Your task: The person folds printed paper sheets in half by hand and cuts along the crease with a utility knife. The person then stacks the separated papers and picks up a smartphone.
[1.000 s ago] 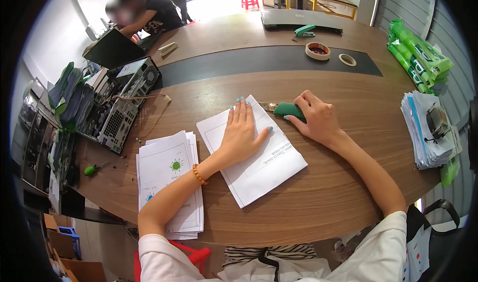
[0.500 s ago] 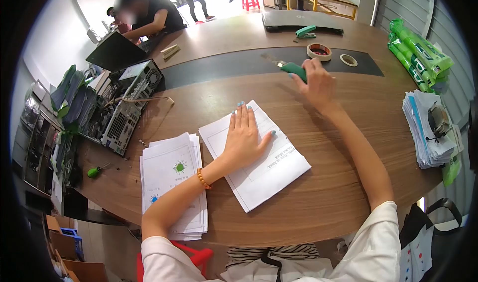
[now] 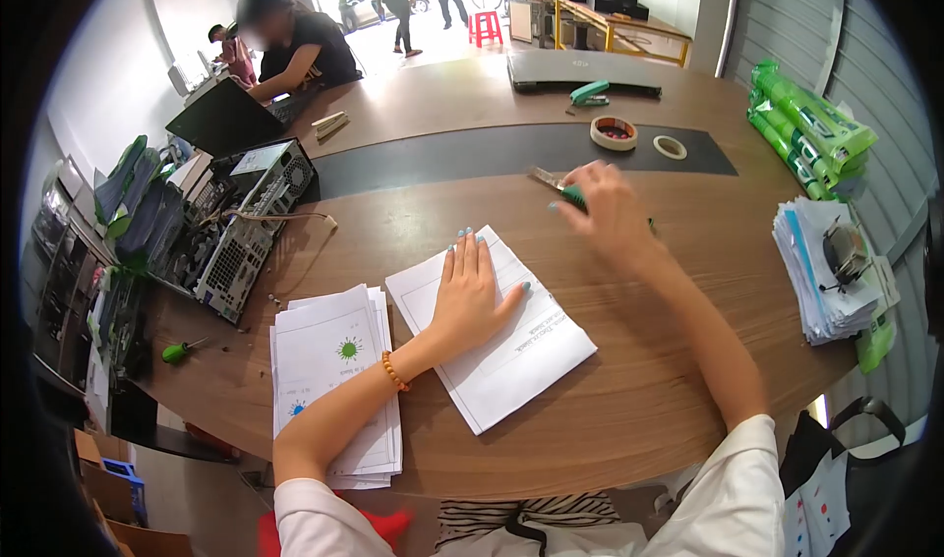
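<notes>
My left hand (image 3: 467, 306) lies flat with its fingers stretched out, pressing on a folded white sheet of paper (image 3: 536, 365) with printed lines. Fingers of my right hand (image 3: 612, 213) are closed round a green-handled utility knife (image 3: 571, 195), its metal blade pointing away to the left. That hand is slightly blurred and hovers low over the table beyond the folded sheet, apart from it. To the left, partly under my left forearm, is a stack of printed pages (image 3: 329, 346) with green and blue splat pictures.
On the wooden table (image 3: 433, 203) stand an opened computer case (image 3: 258, 228), a screwdriver (image 3: 175, 352), tape rolls (image 3: 614, 134), a stapler (image 3: 590, 92), a closed laptop (image 3: 580, 70), green packs (image 3: 811, 124) and a paper pile (image 3: 826, 272). A person (image 3: 295, 51) sits at a laptop across the table.
My right hand has lowered toward me and slightly left with the utility knife. My left hand stays flat on the folded sheet. The whole view has shifted slightly.
</notes>
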### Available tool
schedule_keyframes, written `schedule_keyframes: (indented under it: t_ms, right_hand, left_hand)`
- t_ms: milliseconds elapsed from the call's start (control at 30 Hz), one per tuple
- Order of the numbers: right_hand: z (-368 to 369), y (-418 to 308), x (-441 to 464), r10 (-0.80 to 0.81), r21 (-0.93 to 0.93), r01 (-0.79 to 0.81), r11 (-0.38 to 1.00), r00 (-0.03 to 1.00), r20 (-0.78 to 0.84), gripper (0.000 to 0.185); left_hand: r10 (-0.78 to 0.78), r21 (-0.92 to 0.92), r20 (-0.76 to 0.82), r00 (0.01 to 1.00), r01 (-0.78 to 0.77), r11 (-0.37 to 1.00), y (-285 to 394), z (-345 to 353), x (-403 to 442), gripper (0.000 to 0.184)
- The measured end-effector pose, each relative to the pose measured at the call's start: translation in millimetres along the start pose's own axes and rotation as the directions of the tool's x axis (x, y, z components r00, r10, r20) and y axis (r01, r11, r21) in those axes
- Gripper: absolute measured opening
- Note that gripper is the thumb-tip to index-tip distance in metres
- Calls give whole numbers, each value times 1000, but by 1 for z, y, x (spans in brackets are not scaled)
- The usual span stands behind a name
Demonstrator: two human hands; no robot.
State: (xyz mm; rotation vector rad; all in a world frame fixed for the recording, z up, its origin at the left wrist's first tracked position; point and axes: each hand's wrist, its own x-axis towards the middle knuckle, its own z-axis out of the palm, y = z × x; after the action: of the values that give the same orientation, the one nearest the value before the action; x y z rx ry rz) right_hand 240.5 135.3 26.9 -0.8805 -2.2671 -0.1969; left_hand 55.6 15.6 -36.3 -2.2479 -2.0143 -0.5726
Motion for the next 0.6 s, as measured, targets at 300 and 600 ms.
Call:
schedule_keyframes:
  t_ms: [300, 600]
  right_hand:
    - [-56, -108, -105, -730, 634, 512, 579, 672, 123, 40]
    - [-47, -118, -107, -839, 450, 724, 522, 530, 120, 32]
  left_hand:
    - [-29, -26, -13, 999, 29, 999, 0, 3, 0, 83]
    - [43, 31, 16, 999, -43, 999, 4, -5, -1, 49]
